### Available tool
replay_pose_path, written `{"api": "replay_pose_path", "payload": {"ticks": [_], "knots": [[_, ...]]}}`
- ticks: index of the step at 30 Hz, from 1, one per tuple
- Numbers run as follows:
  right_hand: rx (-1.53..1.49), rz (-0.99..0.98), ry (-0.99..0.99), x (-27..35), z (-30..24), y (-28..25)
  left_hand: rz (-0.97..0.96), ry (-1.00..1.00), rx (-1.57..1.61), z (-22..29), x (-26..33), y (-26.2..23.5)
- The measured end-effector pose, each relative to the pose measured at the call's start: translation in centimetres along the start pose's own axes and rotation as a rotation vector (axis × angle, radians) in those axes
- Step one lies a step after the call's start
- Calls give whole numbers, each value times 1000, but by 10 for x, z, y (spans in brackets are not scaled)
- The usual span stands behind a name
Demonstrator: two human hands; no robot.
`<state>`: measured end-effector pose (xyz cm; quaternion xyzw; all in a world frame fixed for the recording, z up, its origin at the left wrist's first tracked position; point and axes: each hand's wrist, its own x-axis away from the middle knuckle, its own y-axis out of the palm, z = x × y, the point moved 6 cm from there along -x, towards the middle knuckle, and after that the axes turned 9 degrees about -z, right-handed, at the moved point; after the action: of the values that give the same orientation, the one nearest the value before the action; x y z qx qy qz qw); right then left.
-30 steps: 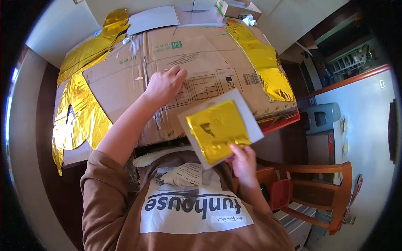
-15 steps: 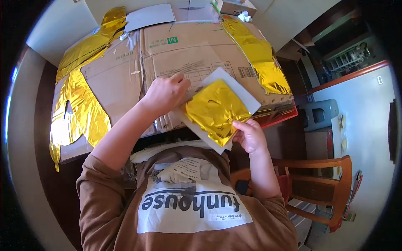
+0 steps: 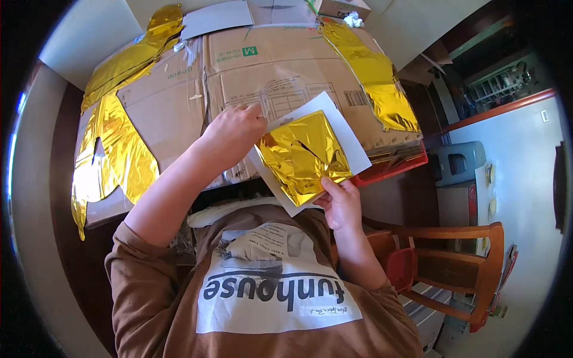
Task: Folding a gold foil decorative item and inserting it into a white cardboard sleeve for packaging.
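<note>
Over the near edge of the cardboard-covered table, I hold a white card [image 3: 344,132] with a sheet of crinkled gold foil [image 3: 304,149] lying on it. My right hand [image 3: 341,203] grips the near right side, its thumb pressed on the foil and its fingers around the card's edge. At the left corner of the foil is my left hand [image 3: 237,132], closed with bent fingers. Its fingertips are hidden from above, so what they pinch cannot be made out. The foil looks wrinkled, with a dark crease near its middle.
Flattened cardboard [image 3: 262,65] covers the table. Cut gold foil pieces lie at the left [image 3: 122,152] and right [image 3: 379,77]. A grey-white board [image 3: 218,19], a small box [image 3: 340,7] and crumpled white paper [image 3: 353,19] sit at the back. A wooden chair [image 3: 444,262] stands right.
My right hand has shifted left and slightly down along the card. The card and foil have moved a little left, and the foil's wrinkles have changed. My left hand has moved slightly left.
</note>
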<state>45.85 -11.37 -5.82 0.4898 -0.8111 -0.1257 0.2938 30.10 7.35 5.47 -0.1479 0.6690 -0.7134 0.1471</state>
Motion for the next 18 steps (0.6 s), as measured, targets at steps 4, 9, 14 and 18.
{"api": "replay_pose_path", "payload": {"ticks": [4, 9, 14, 18], "knots": [[-84, 5, -35, 1, 11, 13, 15, -17, -28, 14, 5, -12], [-102, 0, -48, 11, 9, 20, 79, -102, -15, 0, 9, -17], [-124, -12, -58, 12, 21, 24, 8, -162, -121, -12, 2, 2], [-106, -16, -48, 10, 20, 21, -116, -163, -59, -19, 4, 2]]}}
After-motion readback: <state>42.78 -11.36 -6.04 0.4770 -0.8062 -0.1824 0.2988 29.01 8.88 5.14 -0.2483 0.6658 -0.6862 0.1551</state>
